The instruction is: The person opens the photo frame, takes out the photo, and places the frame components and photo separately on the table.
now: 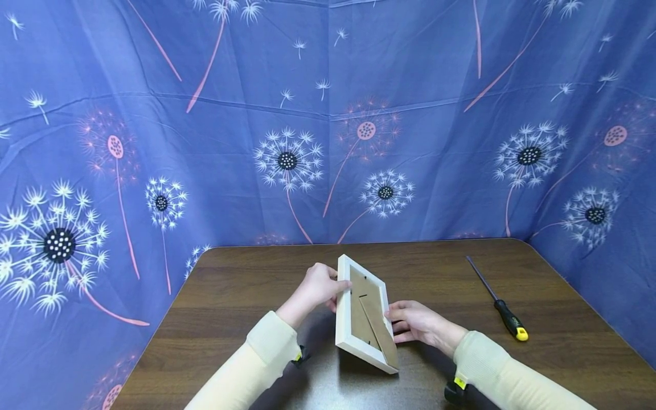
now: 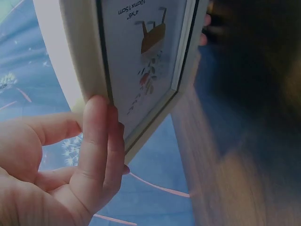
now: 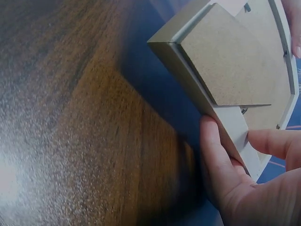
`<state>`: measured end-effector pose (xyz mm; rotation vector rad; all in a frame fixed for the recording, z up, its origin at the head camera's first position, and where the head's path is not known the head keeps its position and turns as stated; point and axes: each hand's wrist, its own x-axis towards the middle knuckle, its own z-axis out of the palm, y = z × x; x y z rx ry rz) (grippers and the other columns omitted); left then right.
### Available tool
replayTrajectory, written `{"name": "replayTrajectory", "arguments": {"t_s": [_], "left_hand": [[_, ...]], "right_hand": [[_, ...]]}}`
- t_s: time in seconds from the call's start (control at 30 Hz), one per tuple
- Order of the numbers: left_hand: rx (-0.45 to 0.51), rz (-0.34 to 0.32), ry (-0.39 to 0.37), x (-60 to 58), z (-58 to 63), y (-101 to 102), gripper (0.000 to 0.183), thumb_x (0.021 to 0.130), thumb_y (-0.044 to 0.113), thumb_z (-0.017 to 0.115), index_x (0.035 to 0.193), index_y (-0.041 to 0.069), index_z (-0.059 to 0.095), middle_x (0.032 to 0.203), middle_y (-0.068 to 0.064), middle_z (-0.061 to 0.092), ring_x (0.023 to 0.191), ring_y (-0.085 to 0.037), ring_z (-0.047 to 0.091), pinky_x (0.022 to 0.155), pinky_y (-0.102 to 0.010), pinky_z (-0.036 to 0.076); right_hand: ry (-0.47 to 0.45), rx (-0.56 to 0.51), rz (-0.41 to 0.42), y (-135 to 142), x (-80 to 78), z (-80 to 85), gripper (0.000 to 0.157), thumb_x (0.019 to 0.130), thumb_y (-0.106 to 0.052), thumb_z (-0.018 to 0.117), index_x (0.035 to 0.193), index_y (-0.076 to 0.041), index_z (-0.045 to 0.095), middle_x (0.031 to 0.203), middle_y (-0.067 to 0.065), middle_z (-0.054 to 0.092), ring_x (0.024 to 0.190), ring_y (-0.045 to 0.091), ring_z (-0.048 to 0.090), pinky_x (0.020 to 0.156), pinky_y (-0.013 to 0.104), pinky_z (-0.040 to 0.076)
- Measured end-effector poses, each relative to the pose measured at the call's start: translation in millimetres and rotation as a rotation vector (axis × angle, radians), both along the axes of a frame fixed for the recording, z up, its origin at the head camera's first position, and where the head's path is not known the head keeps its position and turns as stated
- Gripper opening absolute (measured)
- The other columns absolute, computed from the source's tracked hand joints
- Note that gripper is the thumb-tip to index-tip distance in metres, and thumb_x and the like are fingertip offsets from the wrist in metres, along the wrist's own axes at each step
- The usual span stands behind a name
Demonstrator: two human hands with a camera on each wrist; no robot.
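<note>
White rectangular picture frame with a brown fibreboard back (image 1: 361, 327) tilts between both hands over the worktop; the left hand's (image 1: 319, 282) fingers pinch its edge at ten o'clock, the right hand's (image 1: 417, 322) at three. A brown fibreboard stand flap (image 3: 225, 61) lies across its back. Farther off at three o'clock, a black-and-yellow-handled screwdriver (image 1: 504, 312) lies on the dark brown wood-grain worktop (image 1: 230, 285). At twelve hangs blue dandelion-print cloth (image 1: 328, 148).

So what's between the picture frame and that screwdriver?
In the head view, the person's right hand, holding the picture frame, then bare wooden tabletop up to the screwdriver.
</note>
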<state>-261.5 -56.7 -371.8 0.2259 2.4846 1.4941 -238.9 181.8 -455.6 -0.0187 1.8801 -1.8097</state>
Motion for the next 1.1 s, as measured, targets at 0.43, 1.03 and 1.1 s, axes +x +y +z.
{"name": "replayTrajectory", "arguments": {"t_s": [0.43, 1.03, 1.1], "left_hand": [[-0.014, 0.019, -0.03, -1.3, -11.6, -4.0, 0.028, 0.085, 0.013, 0.069, 0.101, -0.009, 0.065, 0.058, -0.013, 0.062, 0.04, -0.017, 0.06, 0.048, -0.04, 0.058], [0.002, 0.01, -0.067, -1.1, -24.5, -7.4, 0.026, 0.088, 0.01, 0.064, 0.104, -0.009, 0.065, 0.062, -0.014, 0.063, 0.045, -0.019, 0.064, 0.045, -0.032, 0.057], [0.003, 0.011, -0.068, -0.7, -25.4, -7.8, 0.024, 0.088, 0.01, 0.064, 0.103, -0.009, 0.065, 0.061, -0.014, 0.063, 0.046, -0.02, 0.064, 0.045, -0.032, 0.057]], "right_hand": [[0.009, 0.005, -0.006, 5.2, -2.2, -1.3, 0.046, 0.091, -0.01, 0.055, 0.125, 0.014, 0.036, 0.087, 0.006, 0.064, 0.079, 0.018, 0.065, 0.069, 0.037, 0.059], [0.024, 0.052, -0.044, 10.4, -4.6, -0.5, 0.047, 0.091, -0.009, 0.057, 0.126, 0.014, 0.035, 0.087, 0.007, 0.066, 0.078, 0.018, 0.065, 0.069, 0.038, 0.059], [0.025, 0.056, -0.047, 11.4, -5.3, -0.6, 0.047, 0.09, -0.009, 0.057, 0.126, 0.013, 0.036, 0.086, 0.007, 0.066, 0.078, 0.018, 0.065, 0.068, 0.038, 0.059]]}}
